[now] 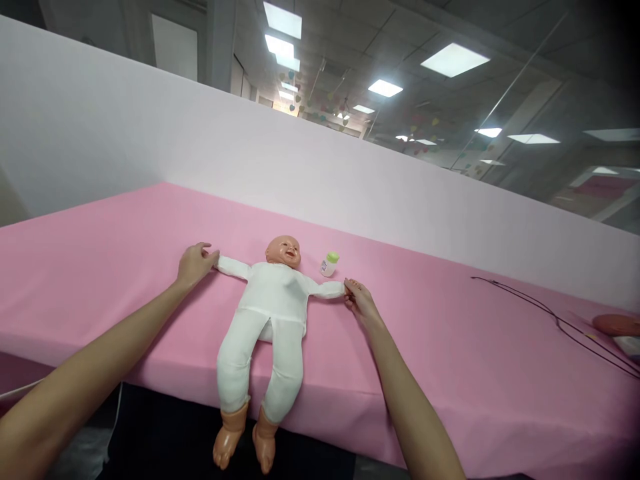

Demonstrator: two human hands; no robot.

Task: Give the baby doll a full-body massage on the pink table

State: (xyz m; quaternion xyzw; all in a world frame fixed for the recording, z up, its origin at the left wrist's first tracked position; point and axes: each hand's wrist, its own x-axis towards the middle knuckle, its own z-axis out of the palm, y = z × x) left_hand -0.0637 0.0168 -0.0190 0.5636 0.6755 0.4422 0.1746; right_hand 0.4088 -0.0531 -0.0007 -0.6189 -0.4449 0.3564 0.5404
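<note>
A baby doll [273, 293] with a white cloth body lies on its back on the pink-covered table [425, 347]. Its arms are stretched out to both sides, and its bare feet hang past the front edge. My left hand [197, 265] is closed on the end of the doll's arm at the left. At the other side, my right hand [361, 300] pinches the doll's hand between thumb and fingers. Beside the doll's head stands a small baby bottle [329, 264] with a green cap, touched by neither hand.
A white partition [300, 167] rises behind the table. Thin black cables [550, 312] run across the cover at the right. Near the right edge, a brown rounded thing [617, 325] is partly cut off by the frame.
</note>
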